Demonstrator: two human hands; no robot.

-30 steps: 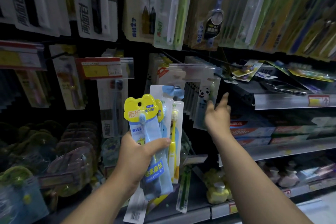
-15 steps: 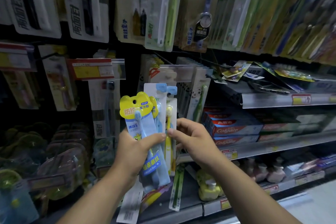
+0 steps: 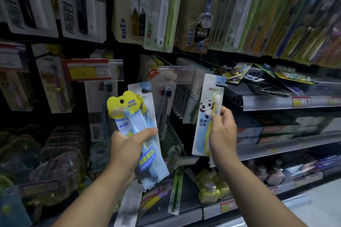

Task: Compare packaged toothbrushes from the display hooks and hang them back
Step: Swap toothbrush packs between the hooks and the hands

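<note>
While the left hand (image 3: 129, 145) grips a fanned bundle of children's toothbrush packs, the yellow bear-topped pack (image 3: 127, 116) in front, the right hand (image 3: 222, 131) pinches the panda toothbrush pack (image 3: 205, 125) by its right edge. The pack is upright, apart from the bundle and just in front of the hanging row of like packs (image 3: 186, 101). To hang it back well, I judge the blue tab (image 3: 220, 80) should be left free of fingers and its hole lined up square with the hook's tip, which is hidden behind the clear price-tag holder (image 3: 167, 75).
</note>
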